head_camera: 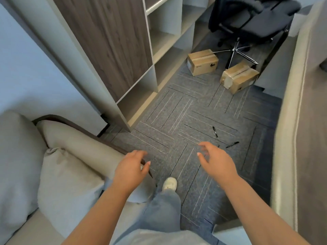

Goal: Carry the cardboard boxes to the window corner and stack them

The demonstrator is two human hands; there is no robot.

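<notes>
Two taped cardboard boxes lie on the grey carpet far ahead. The left box (203, 62) sits beside the shelf unit. The right box (238, 77) lies tilted near the legs of the office chair. My left hand (131, 169) and my right hand (216, 160) are stretched out low in front of me, fingers spread, holding nothing. Both hands are well short of the boxes. My foot in a white shoe (169, 184) steps forward between them.
A tall shelf unit (123, 55) with a wood-grain panel stands on the left. A black office chair (251, 22) is behind the boxes. A grey sofa (53, 165) is at my left, another padded edge (297, 121) at the right. Two black pens (215, 132) lie on the carpet.
</notes>
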